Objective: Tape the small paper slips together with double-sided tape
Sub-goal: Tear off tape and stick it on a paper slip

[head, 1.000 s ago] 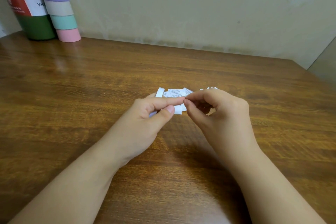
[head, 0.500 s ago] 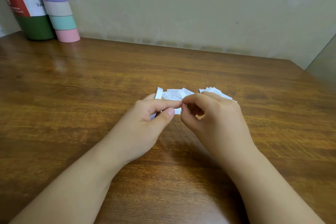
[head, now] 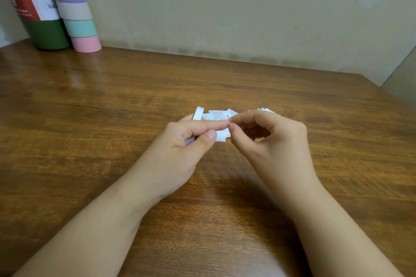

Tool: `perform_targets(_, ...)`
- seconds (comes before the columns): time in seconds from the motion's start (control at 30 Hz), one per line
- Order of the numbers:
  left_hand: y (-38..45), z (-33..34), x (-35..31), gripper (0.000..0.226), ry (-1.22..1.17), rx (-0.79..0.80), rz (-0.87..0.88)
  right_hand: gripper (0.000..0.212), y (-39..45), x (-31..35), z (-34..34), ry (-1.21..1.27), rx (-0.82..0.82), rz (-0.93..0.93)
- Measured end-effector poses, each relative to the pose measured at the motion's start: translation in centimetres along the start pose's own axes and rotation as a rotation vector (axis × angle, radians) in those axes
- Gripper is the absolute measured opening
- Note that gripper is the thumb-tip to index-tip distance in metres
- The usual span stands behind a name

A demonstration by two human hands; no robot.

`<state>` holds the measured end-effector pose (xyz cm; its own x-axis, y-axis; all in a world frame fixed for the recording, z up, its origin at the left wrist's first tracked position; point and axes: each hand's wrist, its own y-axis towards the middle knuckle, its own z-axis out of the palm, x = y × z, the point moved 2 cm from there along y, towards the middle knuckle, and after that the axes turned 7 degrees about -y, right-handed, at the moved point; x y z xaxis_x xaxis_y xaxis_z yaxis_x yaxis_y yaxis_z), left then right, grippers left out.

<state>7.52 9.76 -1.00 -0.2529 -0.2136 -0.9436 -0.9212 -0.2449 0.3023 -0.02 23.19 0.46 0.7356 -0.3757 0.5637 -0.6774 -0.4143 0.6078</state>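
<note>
Left hand: the left hand [head: 180, 141] is hovering over the middle of the table [head: 90, 119], its fingers curled and its thumb and forefinger pinching a white tape roll [head: 199, 113] together with printed paper slips [head: 217, 116].
Right hand: the right hand [head: 270, 139] is meeting the left hand fingertip to fingertip, thumb and forefinger closing narrowly at the right edge of the held slips; whether they are gripping a slip or a bit of tape is too small to tell.
Paper slips: the held slips are fanning out above the left forefinger, with a white corner showing below it between the two thumbs.
More slips: a small pile of slips [head: 265, 110] is peeking out behind the right hand's knuckles, lying on the table.
Tape roll: it is standing on edge behind the left hand, mostly hidden by the fingers.
Far left corner: a green bottle [head: 38, 29] with a red and white label is standing against the wall, and just beside it, touching, a tube banded in lilac, beige, mint and pink [head: 76, 13] is leaning.
</note>
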Motion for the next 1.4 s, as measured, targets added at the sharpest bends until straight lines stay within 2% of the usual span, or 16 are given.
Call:
perform_targets(0.07,-0.02,0.02,-0.12,0.03,0.004,0.0,0.01,0.008,0.11,-0.11,-0.02,0.181,0.064,0.158)
perform_targets(0.13,-0.06,0.01,-0.13,0.03,0.001,-0.008,0.009,0.01,0.24,-0.22,-0.01,0.249,0.103,0.222)
perform_targets(0.4,-0.3,0.19,-0.79,0.032,0.071,0.015,0.022,0.011,0.34,-0.29,-0.06,0.277,0.17,0.33)
perform_targets(0.87,-0.26,0.23,-0.82,0.03,0.045,0.033,0.028,0.011,0.24,-0.12,-0.23,0.251,0.168,0.327)
perform_targets(1.17,-0.21,0.29,-0.15,0.031,0.215,0.037,0.103,0.007,0.3,-0.35,-0.2,0.245,0.194,0.335)
perform_targets(1.4,-0.15,0.35,-0.4,0.029,0.153,0.044,0.108,0.008,0.18,-0.28,-0.23,0.219,0.175,0.317)
